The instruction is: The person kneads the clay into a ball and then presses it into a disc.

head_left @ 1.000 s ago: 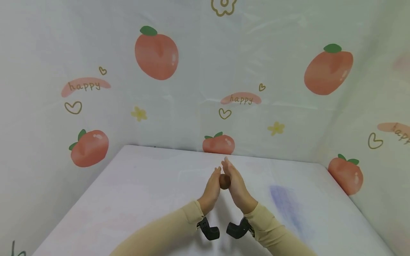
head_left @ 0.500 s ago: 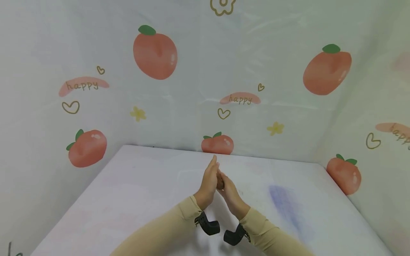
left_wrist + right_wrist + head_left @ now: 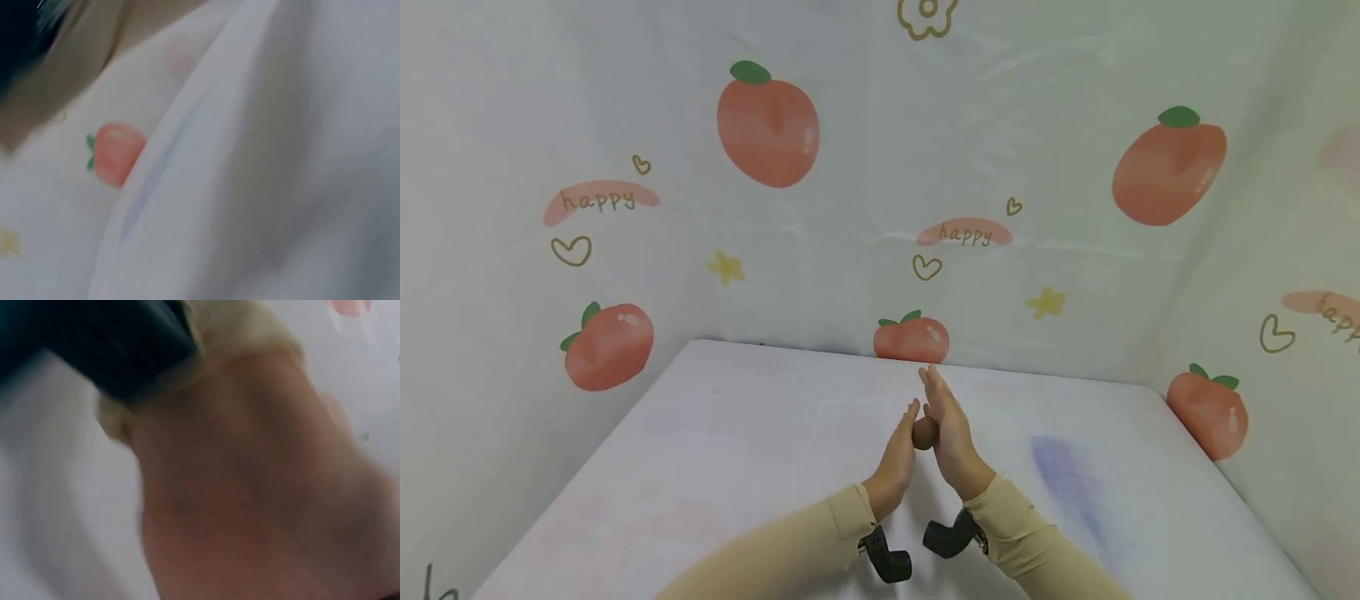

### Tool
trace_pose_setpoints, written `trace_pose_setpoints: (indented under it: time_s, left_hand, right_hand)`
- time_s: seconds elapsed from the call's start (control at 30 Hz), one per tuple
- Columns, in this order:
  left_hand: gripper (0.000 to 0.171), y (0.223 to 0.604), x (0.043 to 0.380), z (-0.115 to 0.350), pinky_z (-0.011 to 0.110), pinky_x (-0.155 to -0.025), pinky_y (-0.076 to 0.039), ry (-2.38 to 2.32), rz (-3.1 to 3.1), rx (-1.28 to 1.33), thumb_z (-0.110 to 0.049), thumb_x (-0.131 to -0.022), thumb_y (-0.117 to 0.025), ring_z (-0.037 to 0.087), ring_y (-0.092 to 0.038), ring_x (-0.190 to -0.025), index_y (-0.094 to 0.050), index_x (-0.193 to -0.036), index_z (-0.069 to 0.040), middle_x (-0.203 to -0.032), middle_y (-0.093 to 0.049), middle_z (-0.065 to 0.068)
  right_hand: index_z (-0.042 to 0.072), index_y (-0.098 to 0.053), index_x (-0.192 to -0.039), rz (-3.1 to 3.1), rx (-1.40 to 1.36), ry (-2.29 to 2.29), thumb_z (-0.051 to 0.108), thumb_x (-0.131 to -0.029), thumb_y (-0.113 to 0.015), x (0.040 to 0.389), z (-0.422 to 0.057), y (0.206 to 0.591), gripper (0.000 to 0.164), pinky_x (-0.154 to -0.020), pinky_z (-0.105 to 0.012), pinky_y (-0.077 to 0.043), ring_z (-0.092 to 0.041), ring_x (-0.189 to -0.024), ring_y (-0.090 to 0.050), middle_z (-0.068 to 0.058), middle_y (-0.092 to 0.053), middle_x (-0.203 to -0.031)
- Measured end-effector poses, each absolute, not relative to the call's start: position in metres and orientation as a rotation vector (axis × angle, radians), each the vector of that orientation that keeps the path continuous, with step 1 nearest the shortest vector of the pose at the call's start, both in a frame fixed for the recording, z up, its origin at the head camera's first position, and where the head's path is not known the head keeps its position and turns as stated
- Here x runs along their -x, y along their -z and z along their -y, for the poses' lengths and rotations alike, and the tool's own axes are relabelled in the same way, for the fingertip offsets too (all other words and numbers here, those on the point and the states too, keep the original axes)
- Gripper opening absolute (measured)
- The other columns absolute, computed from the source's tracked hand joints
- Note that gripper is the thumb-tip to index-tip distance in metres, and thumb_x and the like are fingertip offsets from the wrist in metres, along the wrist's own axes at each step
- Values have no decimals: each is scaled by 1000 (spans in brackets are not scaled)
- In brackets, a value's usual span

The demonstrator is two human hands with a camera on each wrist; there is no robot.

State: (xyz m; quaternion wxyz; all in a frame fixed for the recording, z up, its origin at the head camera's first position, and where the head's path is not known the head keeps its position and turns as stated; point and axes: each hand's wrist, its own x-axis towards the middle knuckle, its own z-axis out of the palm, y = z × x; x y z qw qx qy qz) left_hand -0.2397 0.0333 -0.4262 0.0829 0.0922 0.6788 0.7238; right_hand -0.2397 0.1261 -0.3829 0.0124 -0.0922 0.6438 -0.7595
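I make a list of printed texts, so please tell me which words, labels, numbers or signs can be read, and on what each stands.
"happy": on the left pink band of the backdrop.
"happy": on the middle pink band.
"happ": on the right pink band, cut off by the picture edge.
Dark strokes at bottom left: cut off, unreadable.
Brown ball and black wrist devices: no readable text.

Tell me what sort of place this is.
Possibly a makeshift recording booth: a fruit-printed backdrop encloses the far side and flanks of a pale table, and black wrist-worn devices are in view.
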Motion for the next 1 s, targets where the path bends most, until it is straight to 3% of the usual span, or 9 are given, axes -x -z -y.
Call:
trace_pose_setpoints:
  time_s: [0.03,0.27,0.4,0.5,0.7,1.0]
  left_hand:
    - [60,425,236,-35,58,-118,0,-2167,-2028,-320,-41,-107,-15,30,2,-150,-11,-156,-8,-163,-5,10]
    - [55,401,227,-35,54,-120,0,-2284,-2038,-531,-26,-106,-17,27,3,-150,-5,-155,-3,-163,-3,10]
    - [56,386,236,-28,52,-120,1,-2339,-2020,-425,-29,-105,-20,24,4,-150,-7,-156,-10,-164,0,7]
    - [58,384,248,-22,53,-120,1,-2380,-1968,-255,-32,-104,-23,25,4,-150,-8,-157,-12,-164,-1,6]
    - [61,396,260,-16,55,-119,2,-2331,-1949,-141,-36,-105,-25,27,6,-150,-6,-156,-9,-164,0,8]
    - [62,413,231,-33,55,-119,-1,-2203,-2030,-424,-39,-107,-9,31,4,-149,-4,-154,2,-162,-1,15]
  right_hand:
    - [8,-8,-156,-2010,276,2378,35,-107,-23,243,-128,383,58,-121,-48,-5,-26,-150,-1,-11,-12,-162]
    - [0,-9,-154,-2051,165,2278,30,-107,-21,254,-127,394,57,-121,-50,-3,-29,-150,0,-15,-7,-162]
    - [-6,-14,-152,-1963,123,2280,31,-106,-17,243,-118,401,59,-120,-54,-6,-33,-149,-2,-19,-10,-161]
    - [-6,-9,-152,-1924,217,2255,31,-107,-14,229,-110,401,59,-119,-56,-5,-34,-149,1,-21,-4,-161]
    - [-3,7,-153,-1897,331,2246,29,-108,-18,215,-105,390,60,-119,-56,-3,-34,-149,4,-20,8,-161]
    - [11,5,-156,-2005,152,2351,41,-106,-20,243,-122,382,64,-120,-51,-8,-30,-150,0,-13,-8,-163]
